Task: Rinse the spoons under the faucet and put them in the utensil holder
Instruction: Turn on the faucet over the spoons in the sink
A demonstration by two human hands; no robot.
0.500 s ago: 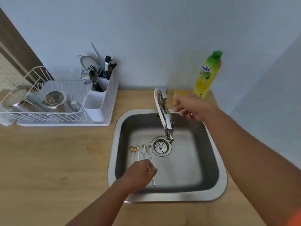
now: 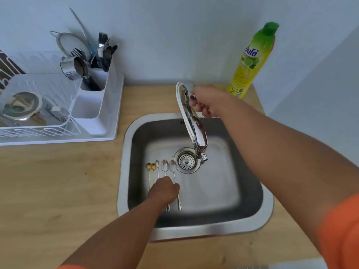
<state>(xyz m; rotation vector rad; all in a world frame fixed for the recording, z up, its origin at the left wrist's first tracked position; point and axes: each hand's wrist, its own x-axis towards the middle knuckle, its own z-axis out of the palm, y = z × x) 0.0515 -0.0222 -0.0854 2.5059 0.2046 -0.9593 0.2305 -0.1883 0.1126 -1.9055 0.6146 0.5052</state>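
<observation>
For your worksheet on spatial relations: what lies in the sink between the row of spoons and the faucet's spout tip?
In the head view, the round drain strainer sits between the spoons and the faucet spout tip, on the sink floor.

Five spoons [image 2: 164,171] in a row on the sink floor, left of the drain: two small gold [image 2: 151,167], three silver. One faucet [image 2: 194,123]. One sink [image 2: 268,202]. Far right, one green-capped soap bottle [image 2: 250,61]. Far left, one white dish rack [image 2: 58,131] with one utensil holder [image 2: 93,109]. Two hands.
</observation>
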